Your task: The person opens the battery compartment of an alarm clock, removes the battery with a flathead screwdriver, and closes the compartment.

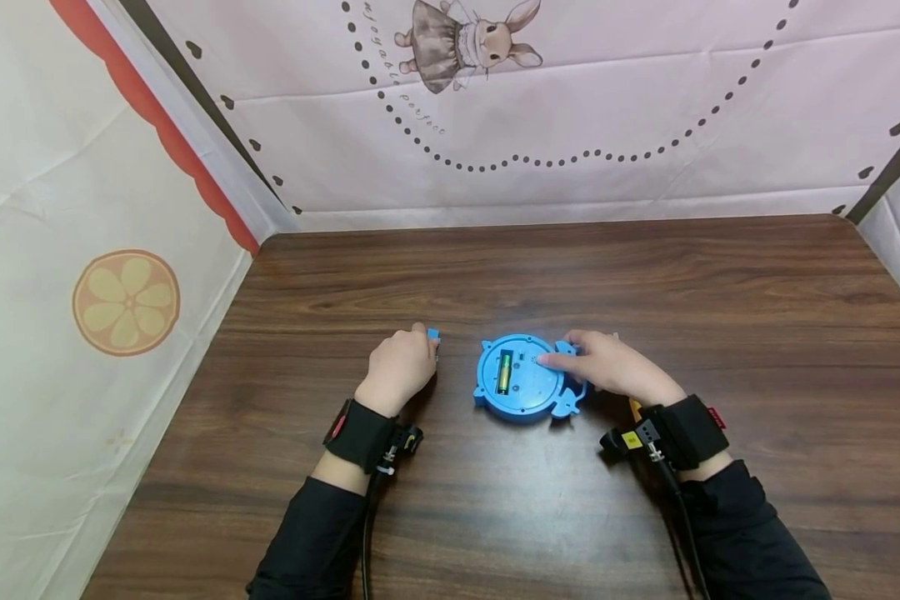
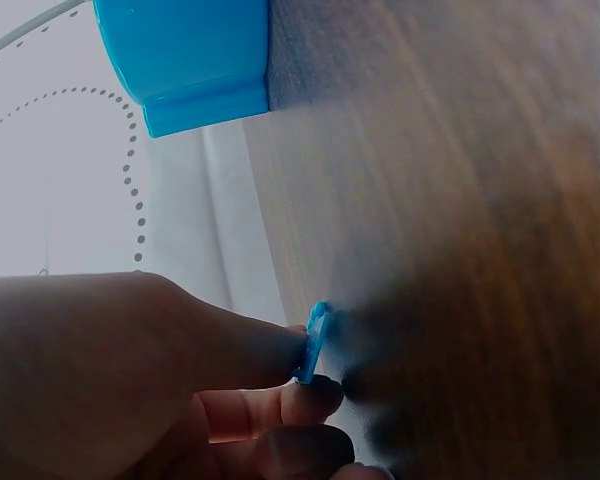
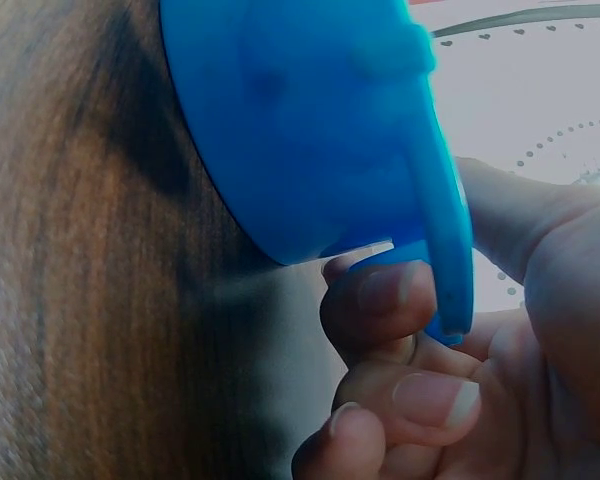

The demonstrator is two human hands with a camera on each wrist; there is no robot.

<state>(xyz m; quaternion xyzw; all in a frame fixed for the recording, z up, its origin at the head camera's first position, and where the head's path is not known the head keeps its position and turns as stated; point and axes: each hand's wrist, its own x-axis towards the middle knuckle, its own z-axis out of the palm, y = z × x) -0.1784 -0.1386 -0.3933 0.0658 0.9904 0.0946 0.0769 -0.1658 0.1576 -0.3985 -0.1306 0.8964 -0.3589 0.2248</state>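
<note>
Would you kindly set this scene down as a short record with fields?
Surface: wooden table
Main item: round blue toy, lying back-up, battery bay open
Battery: green-yellow cell seated in the bay
Left hand: pinches a small blue cover to the left of the toy
Right hand: grips the toy's right edge, fingers curled under it
Backdrop: pink cloth with a rabbit print

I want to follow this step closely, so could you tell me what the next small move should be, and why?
Probably the left hand should carry the small blue cover it pinches over to the toy. The battery lies exposed in the open bay, and the right hand grips the toy's edge.
</note>
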